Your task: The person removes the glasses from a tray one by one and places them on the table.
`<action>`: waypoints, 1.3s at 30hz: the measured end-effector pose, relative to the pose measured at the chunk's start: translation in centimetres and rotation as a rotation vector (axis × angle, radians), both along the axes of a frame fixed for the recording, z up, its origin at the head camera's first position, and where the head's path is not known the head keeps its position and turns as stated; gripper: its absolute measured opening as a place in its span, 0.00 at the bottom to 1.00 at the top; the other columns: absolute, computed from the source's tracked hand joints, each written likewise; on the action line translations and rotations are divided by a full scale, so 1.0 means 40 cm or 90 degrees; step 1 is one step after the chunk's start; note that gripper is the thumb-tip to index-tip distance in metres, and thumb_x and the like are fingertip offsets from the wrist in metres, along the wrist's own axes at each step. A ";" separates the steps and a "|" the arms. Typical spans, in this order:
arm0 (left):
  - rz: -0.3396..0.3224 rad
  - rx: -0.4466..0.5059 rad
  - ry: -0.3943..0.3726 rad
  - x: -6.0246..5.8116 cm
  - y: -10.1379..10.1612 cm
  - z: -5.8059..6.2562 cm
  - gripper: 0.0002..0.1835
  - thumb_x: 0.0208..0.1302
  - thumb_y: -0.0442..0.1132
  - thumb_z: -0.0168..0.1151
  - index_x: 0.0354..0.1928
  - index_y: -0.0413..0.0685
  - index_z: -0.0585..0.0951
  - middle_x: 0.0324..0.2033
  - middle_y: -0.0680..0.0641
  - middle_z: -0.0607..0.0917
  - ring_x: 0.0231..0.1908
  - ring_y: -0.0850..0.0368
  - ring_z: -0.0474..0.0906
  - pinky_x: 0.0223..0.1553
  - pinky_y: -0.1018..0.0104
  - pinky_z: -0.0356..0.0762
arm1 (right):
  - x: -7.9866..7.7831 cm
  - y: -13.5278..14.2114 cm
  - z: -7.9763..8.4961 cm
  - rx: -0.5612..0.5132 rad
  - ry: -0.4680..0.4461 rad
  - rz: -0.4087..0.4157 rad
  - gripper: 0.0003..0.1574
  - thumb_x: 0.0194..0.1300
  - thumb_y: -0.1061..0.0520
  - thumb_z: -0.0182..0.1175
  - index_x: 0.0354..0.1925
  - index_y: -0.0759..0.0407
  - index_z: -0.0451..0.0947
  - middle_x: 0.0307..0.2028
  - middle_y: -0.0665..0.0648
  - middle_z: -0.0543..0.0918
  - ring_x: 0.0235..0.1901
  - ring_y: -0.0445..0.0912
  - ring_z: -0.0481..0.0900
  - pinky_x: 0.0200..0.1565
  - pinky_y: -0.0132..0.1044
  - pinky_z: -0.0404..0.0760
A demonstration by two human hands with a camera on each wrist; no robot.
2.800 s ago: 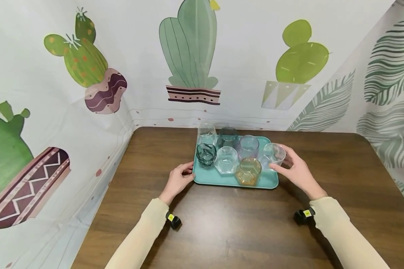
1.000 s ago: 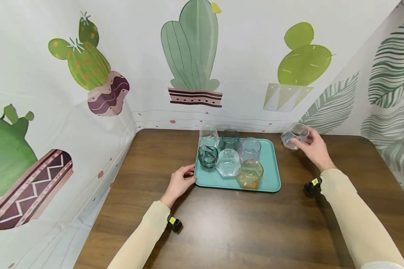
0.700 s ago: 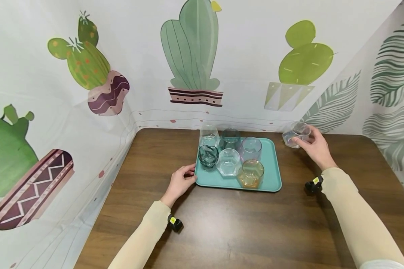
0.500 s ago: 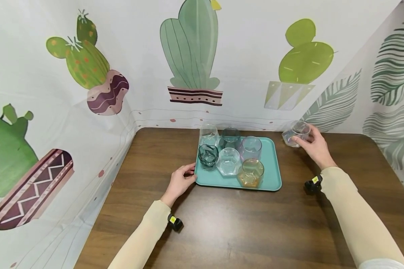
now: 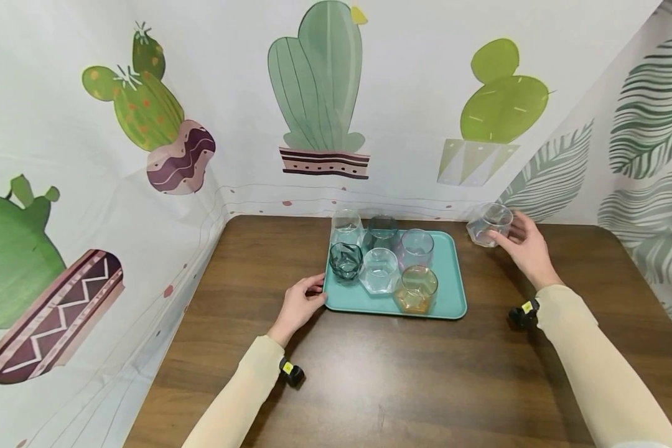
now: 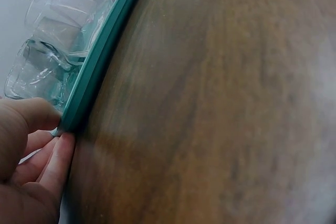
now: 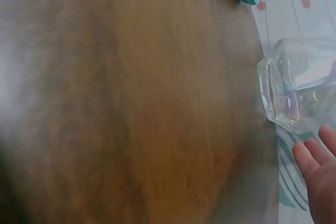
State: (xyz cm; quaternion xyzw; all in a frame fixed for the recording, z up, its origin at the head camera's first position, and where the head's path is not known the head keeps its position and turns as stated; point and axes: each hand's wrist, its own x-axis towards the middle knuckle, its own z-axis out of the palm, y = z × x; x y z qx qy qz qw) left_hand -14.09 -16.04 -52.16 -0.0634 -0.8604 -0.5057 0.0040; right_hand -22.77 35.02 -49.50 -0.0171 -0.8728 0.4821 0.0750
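Note:
In the head view, my left hand (image 5: pixel 297 308) pinches the left edge of a turquoise tray (image 5: pixel 450 274); in the left wrist view the thumb lies over the rim and the fingers (image 6: pixel 59 163) sit against its corner. A clear faceted glass (image 5: pixel 484 227) stands on the table to the right of the tray, at the back. My right hand (image 5: pixel 529 249) is beside it, thumb in front and fingers behind. Seen from the right wrist, the fingertips (image 7: pixel 299 153) are straight and a small gap separates them from the glass.
Several glasses share the tray: a dark faceted one (image 5: pixel 345 261), a clear hexagonal one (image 5: pixel 379 272), an amber one (image 5: pixel 417 290), a pinkish one (image 5: pixel 416 249), a smoky one (image 5: pixel 382 233) and a tall clear one (image 5: pixel 346 228). A printed cloth wall (image 5: pixel 246 124) borders the table's back.
My right hand has carried the clear glass from the tray's right side to the table at the back right, and its fingers have loosened from it. The left hand still holds the tray.

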 end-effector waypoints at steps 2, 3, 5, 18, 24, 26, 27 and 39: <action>0.001 0.000 -0.003 0.000 0.000 -0.002 0.24 0.62 0.26 0.68 0.62 0.36 0.83 0.51 0.38 0.86 0.48 0.45 0.84 0.50 0.63 0.89 | 0.011 0.002 0.003 0.008 -0.003 -0.006 0.57 0.73 0.43 0.64 0.83 0.62 0.45 0.75 0.75 0.62 0.71 0.71 0.64 0.72 0.59 0.69; 0.001 0.001 -0.003 0.000 0.000 -0.004 0.25 0.62 0.26 0.68 0.63 0.36 0.83 0.51 0.38 0.86 0.48 0.45 0.84 0.50 0.63 0.89 | 0.016 0.003 0.004 0.012 -0.004 -0.010 0.57 0.73 0.43 0.64 0.83 0.62 0.45 0.75 0.75 0.62 0.71 0.71 0.64 0.72 0.62 0.68; 0.004 0.005 -0.008 -0.001 0.000 -0.004 0.25 0.62 0.26 0.68 0.63 0.37 0.83 0.51 0.39 0.86 0.49 0.46 0.84 0.50 0.63 0.88 | 0.028 0.005 0.007 0.020 -0.004 -0.017 0.57 0.73 0.42 0.64 0.83 0.62 0.46 0.75 0.74 0.62 0.71 0.70 0.64 0.72 0.63 0.68; 0.003 0.026 -0.014 -0.004 -0.002 -0.013 0.25 0.63 0.26 0.68 0.63 0.37 0.83 0.52 0.38 0.86 0.49 0.46 0.84 0.51 0.63 0.88 | 0.101 -0.005 0.037 0.028 0.045 -0.017 0.53 0.73 0.45 0.64 0.82 0.61 0.50 0.77 0.69 0.62 0.72 0.68 0.64 0.74 0.58 0.67; 0.003 0.028 0.000 -0.005 -0.003 -0.012 0.24 0.63 0.26 0.67 0.62 0.36 0.83 0.51 0.38 0.86 0.49 0.45 0.84 0.50 0.63 0.89 | 0.129 -0.027 0.051 0.042 0.068 -0.019 0.50 0.73 0.47 0.66 0.81 0.61 0.55 0.74 0.70 0.67 0.68 0.69 0.69 0.72 0.56 0.71; 0.002 0.027 -0.001 -0.005 -0.003 -0.013 0.24 0.62 0.26 0.67 0.62 0.36 0.83 0.52 0.38 0.86 0.49 0.45 0.84 0.50 0.63 0.89 | 0.139 -0.037 0.054 0.043 0.078 -0.018 0.49 0.72 0.49 0.67 0.80 0.60 0.56 0.73 0.69 0.68 0.67 0.68 0.70 0.72 0.50 0.72; 0.003 0.027 -0.003 -0.006 -0.003 -0.012 0.24 0.63 0.26 0.68 0.62 0.37 0.83 0.51 0.38 0.86 0.49 0.46 0.84 0.50 0.63 0.89 | 0.143 -0.042 0.055 0.045 0.083 -0.018 0.48 0.72 0.50 0.67 0.80 0.60 0.57 0.72 0.69 0.69 0.67 0.67 0.70 0.71 0.44 0.73; -0.006 0.032 0.005 -0.008 -0.006 -0.018 0.24 0.63 0.26 0.68 0.62 0.36 0.83 0.51 0.38 0.86 0.49 0.45 0.84 0.49 0.66 0.88 | 0.193 -0.093 0.050 0.032 0.124 0.020 0.45 0.69 0.59 0.70 0.77 0.62 0.62 0.69 0.70 0.71 0.59 0.29 0.70 0.59 0.17 0.72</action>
